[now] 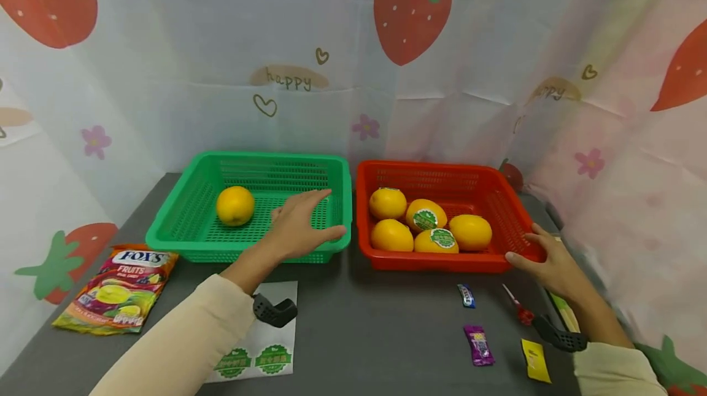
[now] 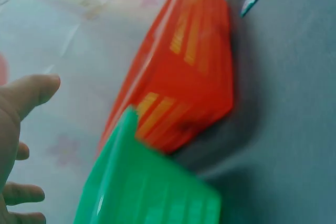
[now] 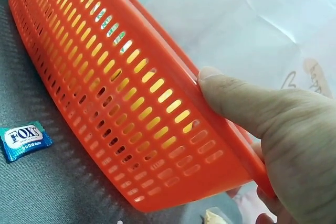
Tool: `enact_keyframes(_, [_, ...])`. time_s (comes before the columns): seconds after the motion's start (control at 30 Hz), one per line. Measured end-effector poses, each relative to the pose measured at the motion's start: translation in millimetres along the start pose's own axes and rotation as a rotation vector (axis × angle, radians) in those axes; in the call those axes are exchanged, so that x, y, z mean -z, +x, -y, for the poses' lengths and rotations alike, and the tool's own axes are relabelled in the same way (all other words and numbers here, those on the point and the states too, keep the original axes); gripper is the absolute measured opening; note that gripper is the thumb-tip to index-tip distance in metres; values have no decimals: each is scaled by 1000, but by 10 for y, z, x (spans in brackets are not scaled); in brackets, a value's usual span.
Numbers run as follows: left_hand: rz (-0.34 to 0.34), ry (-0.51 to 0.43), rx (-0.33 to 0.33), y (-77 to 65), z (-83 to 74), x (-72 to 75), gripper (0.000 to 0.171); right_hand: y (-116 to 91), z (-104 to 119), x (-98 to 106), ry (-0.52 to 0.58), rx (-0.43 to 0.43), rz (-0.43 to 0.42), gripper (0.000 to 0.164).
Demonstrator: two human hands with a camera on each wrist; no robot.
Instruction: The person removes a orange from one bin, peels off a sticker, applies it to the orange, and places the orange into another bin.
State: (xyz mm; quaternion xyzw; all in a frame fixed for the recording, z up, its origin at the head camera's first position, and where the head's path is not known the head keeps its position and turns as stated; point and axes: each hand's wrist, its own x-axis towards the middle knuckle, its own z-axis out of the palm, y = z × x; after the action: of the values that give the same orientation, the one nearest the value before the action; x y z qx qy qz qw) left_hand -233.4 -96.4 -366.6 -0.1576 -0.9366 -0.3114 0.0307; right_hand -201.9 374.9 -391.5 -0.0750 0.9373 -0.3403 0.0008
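Observation:
My left hand (image 1: 301, 224) hovers over the front right part of the green basket (image 1: 190, 250), thumb and fingers spread and holding nothing. In that basket lies one yellow-orange round fruit (image 1: 235, 205). At the right front corner of the red basket (image 1: 442, 261), my right hand (image 1: 552, 264) grips the rim. The right wrist view shows its thumb (image 3: 231, 95) over the rim and fingers curled beneath, partly hidden. Several yellow-orange fruits (image 1: 471, 232) sit in the red basket, and two in front bear green-and-white round stickers (image 1: 425, 219).
A Fox's candy bag (image 1: 118, 291) lies at left, beside a sheet of green stickers (image 1: 273, 356). Blue (image 1: 466, 296), purple (image 1: 479, 345) and yellow (image 1: 534, 360) wrapped candies lie front right, near a red-handled pointed tool (image 1: 523, 315). A printed curtain (image 1: 221, 46) stands behind.

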Motion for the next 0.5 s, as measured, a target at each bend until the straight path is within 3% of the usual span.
enact_keyframes(0.17, [-99,-16,-12,-331,313,335,79,-28,-40,-6,2,-16,-10,81])
enact_keyframes(0.3, [-237,-17,4,-530,631,626,73,-35,-31,-8,0,-24,-14,82])
enact_keyframes(0.4, [-329,1,58,-672,925,832,70,-27,-8,-17,-1,-18,-17,81])
enact_keyframes(0.5, [-356,1,136,-807,1223,992,71,-15,10,-26,-1,-14,-15,80])
